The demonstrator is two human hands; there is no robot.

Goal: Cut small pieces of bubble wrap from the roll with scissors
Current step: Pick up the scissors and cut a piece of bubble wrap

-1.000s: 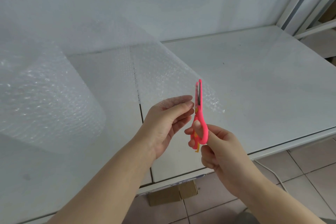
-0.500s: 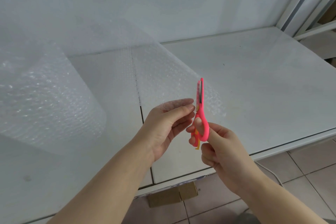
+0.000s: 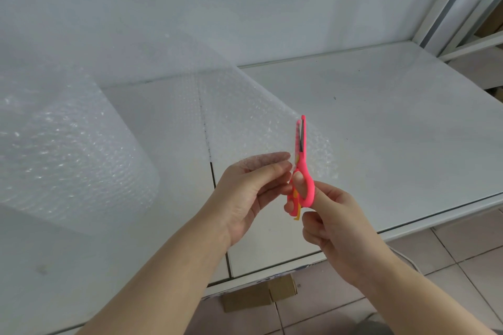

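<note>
A large roll of clear bubble wrap [image 3: 62,149] lies on the left of the white table [image 3: 394,128]. Its loose sheet [image 3: 239,117] stretches from the roll toward me and is lifted off the table. My left hand [image 3: 250,193] pinches the sheet's near edge between thumb and fingers. My right hand [image 3: 334,228] holds pink scissors [image 3: 300,168] upright, thumb through the upper loop. The blades point away from me and are nearly closed on the sheet, just right of my left fingers. A narrow strip of wrap [image 3: 322,155] hangs to the right of the blades.
The table meets a white wall at the back, and a seam [image 3: 217,212] splits its top into two panels. A white frame [image 3: 462,8] stands at the right. Under the front edge lie a cardboard box [image 3: 258,294] and tiled floor [image 3: 408,266].
The scissors have crept slightly forward along the sheet, with both hands nearly in the same place. The roll has not moved.
</note>
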